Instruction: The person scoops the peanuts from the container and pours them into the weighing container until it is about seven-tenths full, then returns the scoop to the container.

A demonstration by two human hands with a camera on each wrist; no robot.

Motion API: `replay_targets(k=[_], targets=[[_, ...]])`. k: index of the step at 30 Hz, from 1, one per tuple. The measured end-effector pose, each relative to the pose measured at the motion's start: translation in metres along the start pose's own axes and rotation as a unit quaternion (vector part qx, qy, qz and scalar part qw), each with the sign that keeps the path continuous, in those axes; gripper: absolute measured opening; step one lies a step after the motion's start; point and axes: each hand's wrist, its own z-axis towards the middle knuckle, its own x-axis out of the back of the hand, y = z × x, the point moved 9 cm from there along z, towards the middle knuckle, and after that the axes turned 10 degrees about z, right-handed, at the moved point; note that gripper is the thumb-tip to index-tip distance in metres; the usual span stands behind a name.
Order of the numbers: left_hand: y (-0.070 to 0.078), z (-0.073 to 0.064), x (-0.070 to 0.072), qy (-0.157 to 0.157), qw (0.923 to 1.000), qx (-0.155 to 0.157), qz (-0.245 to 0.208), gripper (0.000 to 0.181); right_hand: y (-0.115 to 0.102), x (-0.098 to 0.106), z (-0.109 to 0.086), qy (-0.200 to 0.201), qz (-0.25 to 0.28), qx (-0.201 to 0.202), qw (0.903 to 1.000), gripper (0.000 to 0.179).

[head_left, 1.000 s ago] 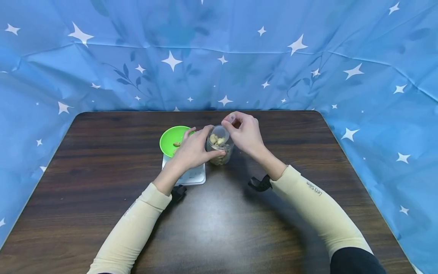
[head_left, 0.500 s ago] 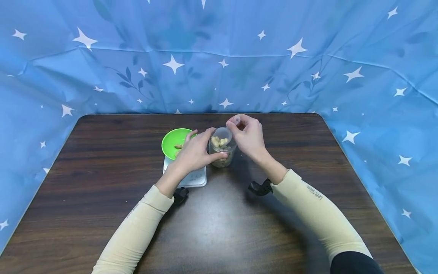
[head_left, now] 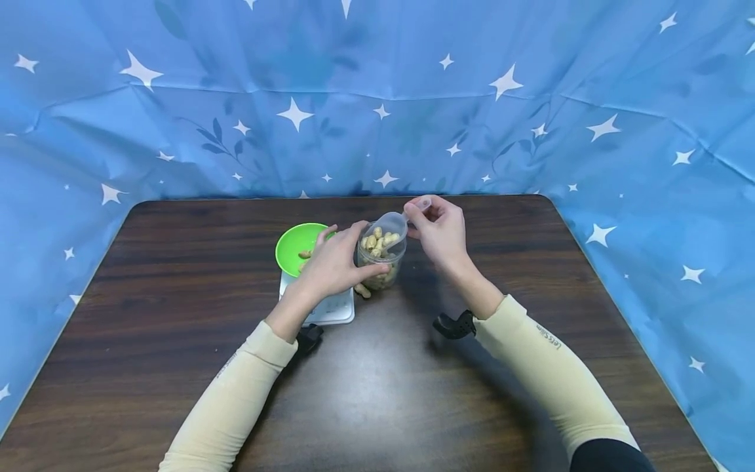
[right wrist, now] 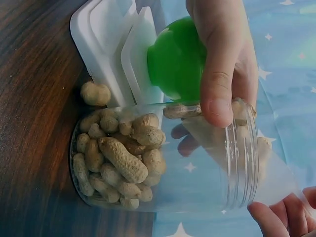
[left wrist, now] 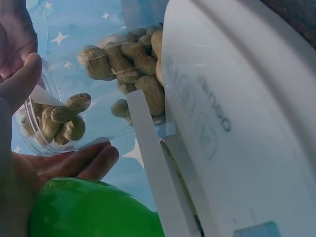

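My left hand grips a clear plastic jar just below its threaded rim, thumb on the near side and fingers round the far side. Unshelled peanuts fill the lower part of the jar. In my right hand the handle of a translucent scoop is pinched. The scoop's bowl sits tilted in the jar's mouth, with several peanuts in it. One loose peanut lies on the table between the jar and the scale.
Left of the jar, a green bowl with a few peanuts stands on a white kitchen scale. My left hand partly covers both. The dark wooden table ends at a blue star-patterned curtain behind.
My right hand has moved slightly right, tilting the scoop and raising it in the jar's mouth. A loose peanut now shows on the table beside the jar. My left hand stays on the jar.
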Motion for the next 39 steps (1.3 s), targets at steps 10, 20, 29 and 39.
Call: replay_targets(k=[10, 20, 29, 39], targets=[[-0.001, 0.0, 0.0, 0.009, 1.0, 0.004, -0.003, 0.091, 0.009, 0.01, -0.001, 0.026, 0.066, -0.011, 0.9974, 0.014], [0.001, -0.002, -0.003, 0.005, 0.9999, -0.002, 0.013, 0.094, 0.018, 0.017, -0.004, 0.048, 0.095, -0.02, 0.9942, 0.015], [-0.001, -0.005, -0.003, 0.003, 0.9998, 0.006, 0.018, 0.093, 0.016, 0.004, -0.013, -0.011, 0.045, -0.006, 0.9989, 0.022], [0.0, -0.001, -0.001, 0.007, 0.9997, 0.0, 0.023, 0.094, 0.018, 0.014, -0.009, 0.026, 0.102, -0.042, 0.9936, 0.015]])
